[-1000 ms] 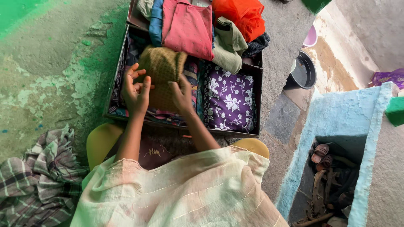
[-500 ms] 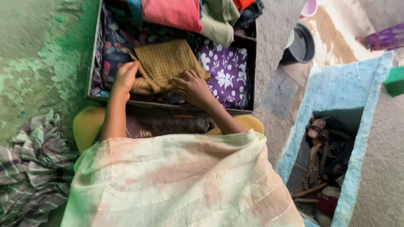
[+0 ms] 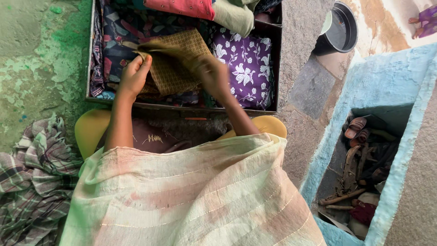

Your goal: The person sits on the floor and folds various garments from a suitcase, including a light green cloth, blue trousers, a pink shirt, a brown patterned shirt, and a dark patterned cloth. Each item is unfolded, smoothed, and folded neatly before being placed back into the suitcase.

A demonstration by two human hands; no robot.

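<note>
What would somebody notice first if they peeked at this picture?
Probably the two hands in the top middle, the left hand and the right hand, both on a mustard checked cloth over an open metal trunk full of folded clothes. Right beside it lies a bright purple flowered cloth. Low in the picture a pale cream shawl fills the view.

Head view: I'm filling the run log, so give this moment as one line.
left hand: grips mustard cloth | right hand: on cloth, blurred | cloth: over open trunk
</note>
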